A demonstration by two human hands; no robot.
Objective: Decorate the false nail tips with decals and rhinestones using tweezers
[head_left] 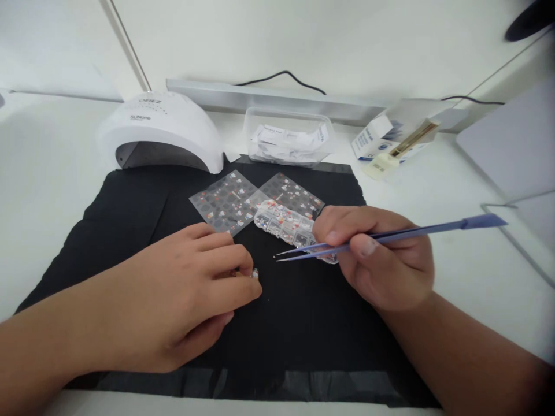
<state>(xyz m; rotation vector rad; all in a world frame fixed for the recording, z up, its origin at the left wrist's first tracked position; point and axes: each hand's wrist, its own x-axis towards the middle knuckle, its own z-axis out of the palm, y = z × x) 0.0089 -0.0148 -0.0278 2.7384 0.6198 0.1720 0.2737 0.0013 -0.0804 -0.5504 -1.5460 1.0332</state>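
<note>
My right hand is closed around a pair of purple tweezers. Their slim tips point left and stand apart, close to a tiny bead-like speck. My left hand rests over the black mat, its fingers curled and closed on a small shiny decorated piece. Most of that piece is hidden by the fingers, so its kind cannot be made out. Behind the tweezers lies a clear compartment case with small decorations in it, partly covered by my right hand. Two transparent sticker sheets lie beyond it.
A white nail lamp stands at the back left. Beside it sits a clear plastic tub of white packets. Toward the back right are a small white box and a cream holder. The black mat covers the white table.
</note>
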